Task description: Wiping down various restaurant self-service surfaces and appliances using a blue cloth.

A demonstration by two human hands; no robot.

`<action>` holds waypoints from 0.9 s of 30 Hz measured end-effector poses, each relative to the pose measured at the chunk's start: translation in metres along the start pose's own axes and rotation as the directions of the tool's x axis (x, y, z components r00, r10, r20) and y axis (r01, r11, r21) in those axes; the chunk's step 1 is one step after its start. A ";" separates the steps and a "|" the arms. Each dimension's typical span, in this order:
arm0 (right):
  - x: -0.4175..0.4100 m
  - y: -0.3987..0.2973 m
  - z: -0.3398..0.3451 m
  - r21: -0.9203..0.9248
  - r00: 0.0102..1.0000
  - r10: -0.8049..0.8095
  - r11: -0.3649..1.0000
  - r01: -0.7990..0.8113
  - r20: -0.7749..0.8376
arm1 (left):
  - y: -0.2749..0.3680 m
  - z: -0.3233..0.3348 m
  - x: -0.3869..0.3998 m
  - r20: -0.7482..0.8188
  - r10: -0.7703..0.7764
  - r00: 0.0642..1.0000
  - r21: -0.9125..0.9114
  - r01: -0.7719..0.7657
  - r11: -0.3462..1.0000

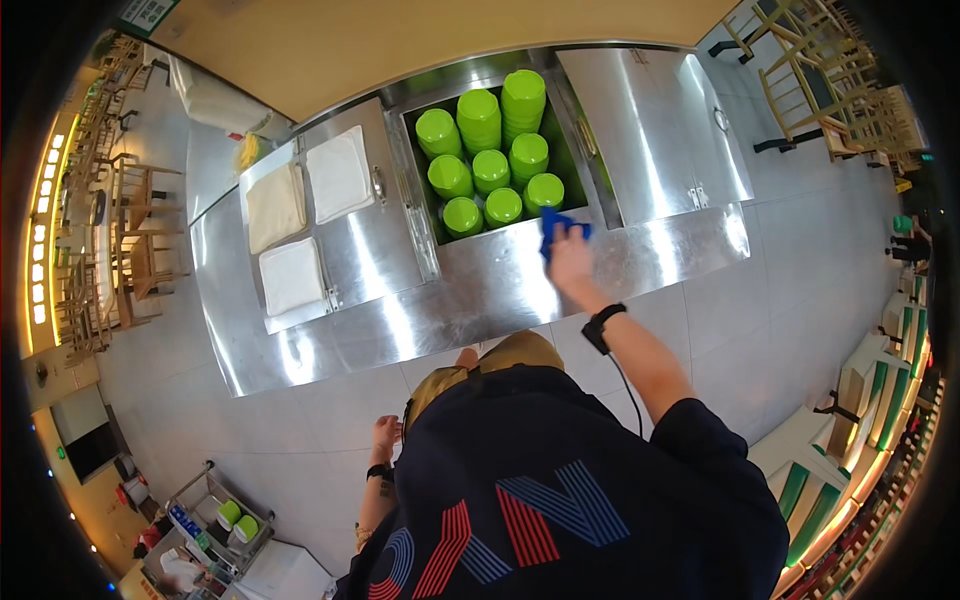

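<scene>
My right hand [573, 264] grips a blue cloth [559, 225] at the front rim of an opening in the stainless steel counter [480, 277]. Several stacks of bright green bowls or cups [491, 169] stand upside down inside that opening. The cloth is right by the front right stack [544, 192]; whether they touch, I cannot tell. My left hand [387, 430] hangs low beside my body, away from the counter, with its fingers loosely curled and nothing visible in them.
Folded white cloths [291, 277] and a beige cloth [276, 208] lie on the left lid. A hinged steel lid [637, 127] covers the right side. A cart [217, 510] with green bowls stands behind me, a person near it. Wooden chairs [802, 90] and booth seats [810, 517] are farther off.
</scene>
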State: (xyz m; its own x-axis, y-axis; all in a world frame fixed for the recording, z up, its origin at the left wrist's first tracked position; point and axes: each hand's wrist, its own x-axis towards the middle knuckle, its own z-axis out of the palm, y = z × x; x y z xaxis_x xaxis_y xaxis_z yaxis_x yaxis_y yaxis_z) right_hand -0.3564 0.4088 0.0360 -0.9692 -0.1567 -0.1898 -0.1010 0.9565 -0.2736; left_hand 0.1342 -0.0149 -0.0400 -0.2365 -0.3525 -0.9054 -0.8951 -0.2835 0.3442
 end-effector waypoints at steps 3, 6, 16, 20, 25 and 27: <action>-0.026 -0.046 0.046 0.119 0.945 -0.323 0.942 0.314 0.058 | 0.009 0.009 -0.001 0.018 0.033 0.999 0.085 -0.034 0.996; -0.058 -0.071 0.049 0.139 0.883 -0.442 0.895 0.423 0.157 | 0.019 0.021 -0.018 0.002 0.013 1.000 0.123 -0.013 0.992; -0.015 0.087 -0.020 0.253 0.959 0.197 0.957 -0.142 -0.204 | 0.056 0.030 0.002 0.039 0.001 0.999 0.110 -0.005 0.994; -0.013 0.074 -0.021 0.372 0.906 0.224 0.925 -0.081 -0.359 | 0.061 0.029 0.009 0.042 -0.006 0.999 0.126 0.001 0.992; 0.000 0.044 -0.030 0.216 0.890 0.204 0.969 -0.123 -0.408 | 0.076 0.036 0.005 0.019 0.069 0.997 0.104 -0.071 0.992; 0.001 0.031 -0.015 0.098 0.917 0.209 0.978 -0.186 -0.341 | 0.062 0.016 0.021 0.071 0.072 0.995 0.040 -0.075 0.996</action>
State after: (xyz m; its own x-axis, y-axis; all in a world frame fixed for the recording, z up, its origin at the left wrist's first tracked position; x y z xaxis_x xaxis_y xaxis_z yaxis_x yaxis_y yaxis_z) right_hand -0.3640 0.4418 0.0413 -0.9860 0.1401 0.0901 0.1039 0.9402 -0.3245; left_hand 0.0676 -0.0254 -0.0417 -0.3269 -0.3074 -0.8937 -0.8892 -0.2201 0.4010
